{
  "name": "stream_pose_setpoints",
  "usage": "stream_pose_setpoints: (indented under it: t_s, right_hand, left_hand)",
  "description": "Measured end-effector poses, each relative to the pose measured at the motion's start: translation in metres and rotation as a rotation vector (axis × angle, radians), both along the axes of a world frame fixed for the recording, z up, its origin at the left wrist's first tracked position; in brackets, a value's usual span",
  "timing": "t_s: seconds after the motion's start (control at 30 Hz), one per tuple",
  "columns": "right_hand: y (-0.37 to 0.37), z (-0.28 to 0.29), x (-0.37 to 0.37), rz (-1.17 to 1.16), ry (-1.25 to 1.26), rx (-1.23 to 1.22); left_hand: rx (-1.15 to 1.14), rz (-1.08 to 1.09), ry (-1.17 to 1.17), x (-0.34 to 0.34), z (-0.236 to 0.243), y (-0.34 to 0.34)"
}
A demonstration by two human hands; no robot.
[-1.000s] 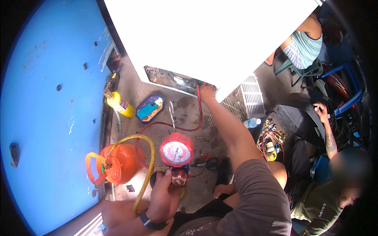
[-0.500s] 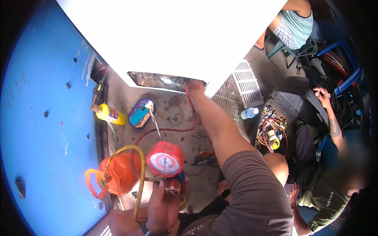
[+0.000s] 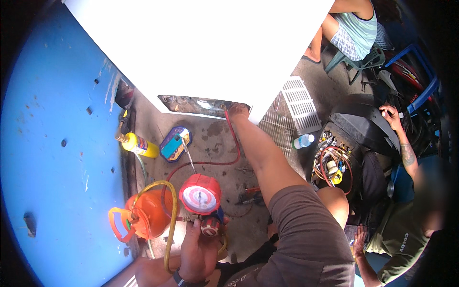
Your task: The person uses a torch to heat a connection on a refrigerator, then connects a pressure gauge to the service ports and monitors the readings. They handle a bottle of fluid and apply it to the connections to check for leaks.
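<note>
My left hand [image 3: 197, 253] is closed around the valve body of a red manifold gauge [image 3: 200, 193], its round dial facing up. From the gauge a red hose [image 3: 210, 163] curves across the floor to the opening low in a tall white appliance [image 3: 205, 48]. A yellow hose [image 3: 173, 215] arches toward an orange gas cylinder [image 3: 154, 215] on the left. My right arm stretches forward, and my right hand [image 3: 237, 113] reaches into that opening beside the end of the red hose. Its fingers are hidden inside.
Left stand a blue wall [image 3: 57, 129] and a yellow gas canister [image 3: 141, 145]. A phone [image 3: 171, 145] lies on a blue-rimmed box. White grilles [image 3: 302, 105], a bottle [image 3: 304, 141] and an open toolbox of fittings [image 3: 330, 162] are at right. Two people [image 3: 397, 244] sit nearby.
The view has shifted slightly, so the appliance and floor items sit a little lower. My left hand keeps its hold on the gauge, and my right hand stays at the opening.
</note>
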State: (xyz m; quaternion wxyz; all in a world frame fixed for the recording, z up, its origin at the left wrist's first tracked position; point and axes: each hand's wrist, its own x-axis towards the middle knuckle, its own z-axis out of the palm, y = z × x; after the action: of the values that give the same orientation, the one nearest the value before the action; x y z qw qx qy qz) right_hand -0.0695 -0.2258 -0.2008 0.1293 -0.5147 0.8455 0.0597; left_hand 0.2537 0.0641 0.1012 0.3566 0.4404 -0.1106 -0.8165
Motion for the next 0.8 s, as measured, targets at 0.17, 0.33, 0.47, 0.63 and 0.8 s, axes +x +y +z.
stream_pose_setpoints:
  t_s: [0.17,0.33,0.47,0.63,0.8]
  right_hand:
    - [-0.005,-0.014,-0.004,-0.005,-0.008,0.006]
    - [0.004,-0.009,-0.042,-0.146,-0.112,-0.021]
    - [0.001,0.038,0.004,0.059,-0.182,0.148]
    - [0.01,0.04,-0.007,0.041,-0.052,0.095]
    - [0.029,0.039,-0.005,0.126,0.029,0.046]
  left_hand:
    - [0.004,0.013,0.01,-0.001,0.0,-0.002]
    - [0.019,-0.028,0.064,-0.009,0.001,-0.005]
    - [0.021,0.021,0.066,0.001,0.001,-0.005]
    - [-0.014,-0.025,0.091,-0.006,0.003,-0.005]
    - [-0.031,-0.051,0.042,-0.01,-0.014,-0.01]
